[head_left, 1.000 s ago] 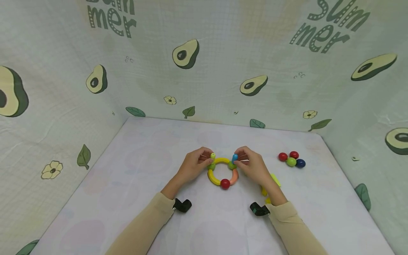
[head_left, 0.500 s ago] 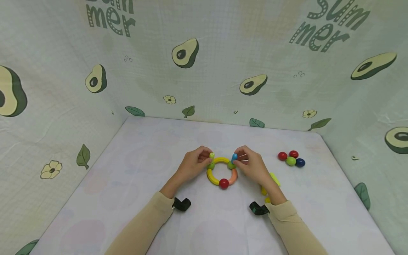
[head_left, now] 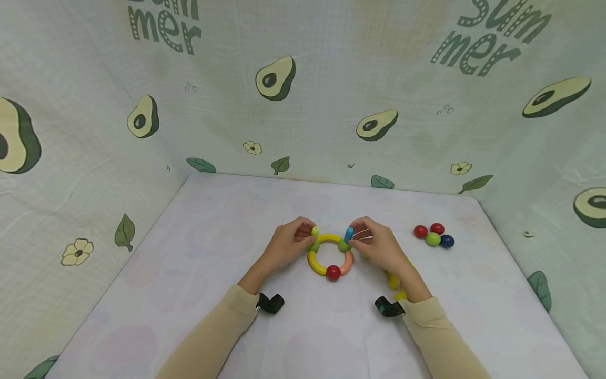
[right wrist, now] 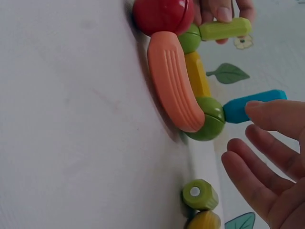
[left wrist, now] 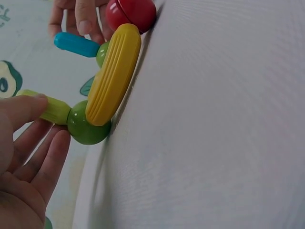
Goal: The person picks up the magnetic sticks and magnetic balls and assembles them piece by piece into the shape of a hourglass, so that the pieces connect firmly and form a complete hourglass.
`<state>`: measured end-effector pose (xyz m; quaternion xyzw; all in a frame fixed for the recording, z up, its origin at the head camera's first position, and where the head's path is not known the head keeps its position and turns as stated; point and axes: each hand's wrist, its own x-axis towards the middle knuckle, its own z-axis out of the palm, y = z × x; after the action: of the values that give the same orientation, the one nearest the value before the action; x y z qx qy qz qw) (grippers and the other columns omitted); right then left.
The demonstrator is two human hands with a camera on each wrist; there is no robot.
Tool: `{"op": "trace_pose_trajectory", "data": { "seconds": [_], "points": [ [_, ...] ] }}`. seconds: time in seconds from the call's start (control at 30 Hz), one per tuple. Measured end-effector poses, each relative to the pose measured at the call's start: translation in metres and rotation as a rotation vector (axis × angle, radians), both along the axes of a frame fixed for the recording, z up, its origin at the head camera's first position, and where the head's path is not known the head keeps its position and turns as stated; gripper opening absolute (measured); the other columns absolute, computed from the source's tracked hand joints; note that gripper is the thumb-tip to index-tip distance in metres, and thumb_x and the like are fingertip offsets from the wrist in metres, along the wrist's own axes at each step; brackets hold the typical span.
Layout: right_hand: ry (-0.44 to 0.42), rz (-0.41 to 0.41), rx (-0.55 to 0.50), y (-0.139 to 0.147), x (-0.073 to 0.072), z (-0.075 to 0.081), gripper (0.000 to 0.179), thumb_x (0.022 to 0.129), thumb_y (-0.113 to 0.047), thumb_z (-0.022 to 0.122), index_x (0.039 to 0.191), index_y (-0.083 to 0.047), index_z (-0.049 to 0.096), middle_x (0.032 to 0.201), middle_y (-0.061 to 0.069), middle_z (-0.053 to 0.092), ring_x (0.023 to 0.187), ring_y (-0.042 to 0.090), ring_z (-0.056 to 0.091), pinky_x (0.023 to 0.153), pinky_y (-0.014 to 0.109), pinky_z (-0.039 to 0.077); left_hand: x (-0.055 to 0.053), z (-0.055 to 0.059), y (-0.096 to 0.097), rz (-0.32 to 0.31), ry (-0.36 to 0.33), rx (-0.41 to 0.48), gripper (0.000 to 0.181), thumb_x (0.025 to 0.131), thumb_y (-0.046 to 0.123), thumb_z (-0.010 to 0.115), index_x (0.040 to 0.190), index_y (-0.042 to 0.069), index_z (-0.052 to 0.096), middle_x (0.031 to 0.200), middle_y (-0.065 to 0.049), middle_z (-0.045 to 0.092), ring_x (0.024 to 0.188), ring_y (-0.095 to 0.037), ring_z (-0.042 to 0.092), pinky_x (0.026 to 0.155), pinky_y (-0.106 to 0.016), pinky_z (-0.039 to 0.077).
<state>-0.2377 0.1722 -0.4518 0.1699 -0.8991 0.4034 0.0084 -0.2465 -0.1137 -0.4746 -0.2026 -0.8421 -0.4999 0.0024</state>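
A ring of curved sticks and balls lies on the table between my hands. It has a yellow curved stick (head_left: pixel 330 238) at the back, another yellow curved stick (left wrist: pixel 114 76) at left and a salmon curved stick (right wrist: pixel 174 81) at right. A red ball (head_left: pixel 333 272) joins the front; green balls (left wrist: pixel 88 123) (right wrist: pixel 207 121) sit at the back corners. My left hand (head_left: pixel 287 242) pinches a light green stick (left wrist: pixel 57 112) standing on the left green ball. With thumb and finger, my right hand (head_left: pixel 377 243) holds a blue stick (right wrist: pixel 236 109) standing on the right one.
Two red balls (head_left: pixel 421 231) (head_left: pixel 437 228), a green ball (head_left: pixel 433 239) and a dark blue ball (head_left: pixel 447 241) sit together at right. Yellow sticks (head_left: pixel 393 280) and a green stick (right wrist: pixel 199 194) lie beside and partly under my right forearm. Printed cloth walls (head_left: pixel 303 126) enclose the table.
My right wrist and forearm have shifted slightly right, covering more of the loose sticks. The left hand, the ring and both standing sticks look nearly unchanged.
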Motion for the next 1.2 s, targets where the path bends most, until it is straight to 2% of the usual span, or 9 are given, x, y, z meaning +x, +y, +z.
{"op": "trace_pose_trajectory", "data": {
  "seconds": [0.37,0.63,0.87,1.03,1.2],
  "points": [
    [-0.052,-0.02,0.165,0.025,-0.003,0.004,0.037,0.097,-0.013,0.079,0.131,-0.007,0.066,0.12,0.013,0.072,0.104,0.029,0.07,0.09,0.048,0.063,0.0,0.0,0.0,0.006,-0.004,-0.001,0.027,0.099,0.015,0.078,0.124,0.017,0.067,0.115,0.001,0.074,0.105,-0.012,0.072,0.091,-0.023,0.059],
    [-0.075,-0.009,0.191,0.025,-0.003,0.002,0.036,0.094,-0.011,0.082,0.128,-0.008,0.069,0.118,0.011,0.072,0.102,0.027,0.068,0.091,0.045,0.062,0.0,-0.001,0.0,0.004,-0.009,-0.004,0.027,0.099,0.017,0.078,0.124,0.017,0.067,0.115,0.001,0.073,0.105,-0.011,0.072,0.092,-0.023,0.059],
    [-0.092,0.054,0.201,0.02,-0.001,-0.001,0.036,0.092,-0.007,0.083,0.126,-0.01,0.071,0.121,0.008,0.072,0.105,0.026,0.067,0.094,0.047,0.061,-0.001,-0.001,0.0,0.0,-0.013,0.007,0.026,0.1,0.016,0.077,0.124,0.017,0.067,0.114,0.002,0.073,0.105,-0.011,0.072,0.092,-0.022,0.059],
    [-0.108,0.05,0.226,0.019,-0.001,-0.002,0.035,0.092,-0.005,0.083,0.125,-0.01,0.072,0.121,0.007,0.072,0.103,0.025,0.066,0.092,0.046,0.061,0.0,-0.001,0.0,-0.002,-0.01,0.002,0.026,0.1,0.016,0.077,0.124,0.017,0.067,0.115,0.001,0.073,0.106,-0.012,0.072,0.093,-0.023,0.059],
    [-0.106,0.05,0.271,0.017,-0.002,-0.004,0.03,0.093,-0.007,0.081,0.122,-0.009,0.074,0.112,0.005,0.073,0.097,0.022,0.065,0.091,0.043,0.061,0.0,-0.001,0.0,0.005,-0.011,-0.004,0.026,0.1,0.016,0.077,0.124,0.017,0.067,0.115,0.001,0.073,0.106,-0.012,0.072,0.093,-0.023,0.059]
  ]
}}
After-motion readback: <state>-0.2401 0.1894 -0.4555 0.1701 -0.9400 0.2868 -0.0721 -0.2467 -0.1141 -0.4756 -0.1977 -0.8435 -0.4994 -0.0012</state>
